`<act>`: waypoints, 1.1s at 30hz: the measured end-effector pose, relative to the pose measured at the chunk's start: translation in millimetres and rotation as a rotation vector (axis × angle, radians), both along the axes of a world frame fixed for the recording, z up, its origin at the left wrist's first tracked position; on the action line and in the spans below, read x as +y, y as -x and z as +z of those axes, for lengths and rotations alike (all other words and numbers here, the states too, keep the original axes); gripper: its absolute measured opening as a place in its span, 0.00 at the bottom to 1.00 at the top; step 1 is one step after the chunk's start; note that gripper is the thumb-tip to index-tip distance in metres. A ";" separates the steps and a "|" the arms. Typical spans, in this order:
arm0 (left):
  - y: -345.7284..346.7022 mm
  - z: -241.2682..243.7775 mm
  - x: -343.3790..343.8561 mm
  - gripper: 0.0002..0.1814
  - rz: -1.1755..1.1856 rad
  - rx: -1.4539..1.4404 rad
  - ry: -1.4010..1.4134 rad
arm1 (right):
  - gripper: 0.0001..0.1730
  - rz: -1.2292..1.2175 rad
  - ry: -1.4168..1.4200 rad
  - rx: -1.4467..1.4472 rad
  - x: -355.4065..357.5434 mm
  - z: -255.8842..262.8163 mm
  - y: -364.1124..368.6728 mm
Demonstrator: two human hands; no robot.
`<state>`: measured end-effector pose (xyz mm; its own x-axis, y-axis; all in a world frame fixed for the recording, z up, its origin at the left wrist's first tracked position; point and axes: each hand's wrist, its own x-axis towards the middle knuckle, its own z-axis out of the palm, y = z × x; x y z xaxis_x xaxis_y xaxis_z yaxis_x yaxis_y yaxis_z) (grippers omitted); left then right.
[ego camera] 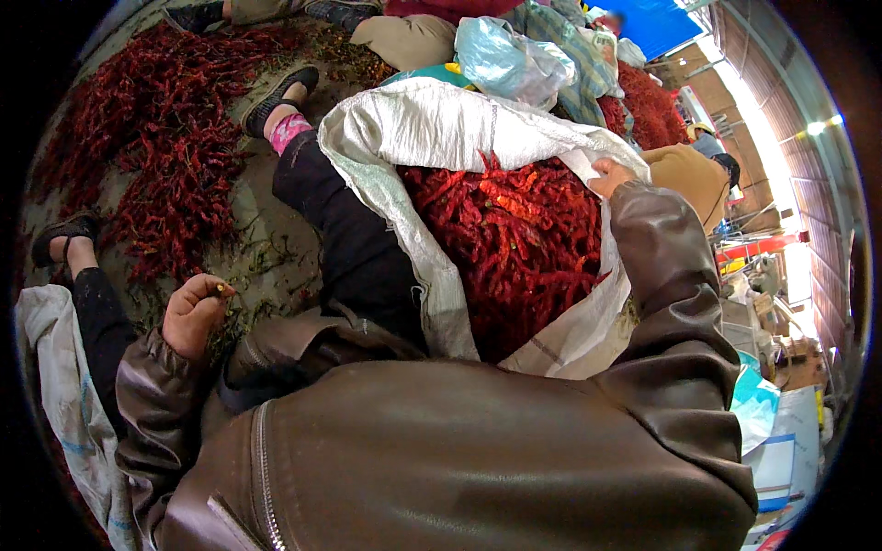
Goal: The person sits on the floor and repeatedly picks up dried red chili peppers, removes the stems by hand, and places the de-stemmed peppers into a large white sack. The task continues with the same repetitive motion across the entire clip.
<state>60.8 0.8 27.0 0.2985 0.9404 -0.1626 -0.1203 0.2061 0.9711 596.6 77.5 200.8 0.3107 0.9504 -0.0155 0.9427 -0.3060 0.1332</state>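
Note:
A white woven sack (441, 113) stands open beside my outstretched leg, its mouth rolled wide. Dried red chili peppers (517, 227) fill the sack's mouth. At its right rim my right hand (614, 176) grips the folded edge; some of the fingers are hidden. My left hand (198, 313) is raised over the floor to the left, thumb and forefinger pinched. Between those fingertips shows a small yellowish bit (220, 287), perhaps a chili stem. A large loose pile of dried red chilies (165, 138) lies on the floor beyond my left hand.
Green stems (265, 255) litter the concrete floor between pile and sack. Another white sack (65, 386) lies at the far left. Plastic bags (506, 58) and a second chili heap (648, 103) lie behind the open sack. Other people sit or bend nearby.

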 end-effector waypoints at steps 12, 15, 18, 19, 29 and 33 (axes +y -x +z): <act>-1.0 -14.7 3.7 0.08 0.039 -0.057 0.081 | 0.10 0.317 0.174 -0.151 13.7 -41.4 25.0; -1.5 -19.5 4.5 0.07 0.046 -0.064 0.075 | 0.10 0.382 0.172 -0.216 15.5 -48.2 16.5; -1.6 -21.4 5.4 0.07 0.036 -0.058 0.088 | 0.11 0.388 0.144 -0.248 14.2 -50.1 18.7; -1.4 -20.4 5.4 0.07 0.031 -0.052 0.098 | 0.12 0.383 0.173 -0.252 16.6 -51.6 17.7; -0.2 -26.0 7.5 0.08 0.050 -0.037 0.092 | 0.10 0.331 0.287 -0.324 22.6 -54.4 14.0; -0.9 -23.1 5.3 0.08 0.073 -0.033 0.089 | 0.09 0.324 0.086 -0.127 21.6 -51.3 4.4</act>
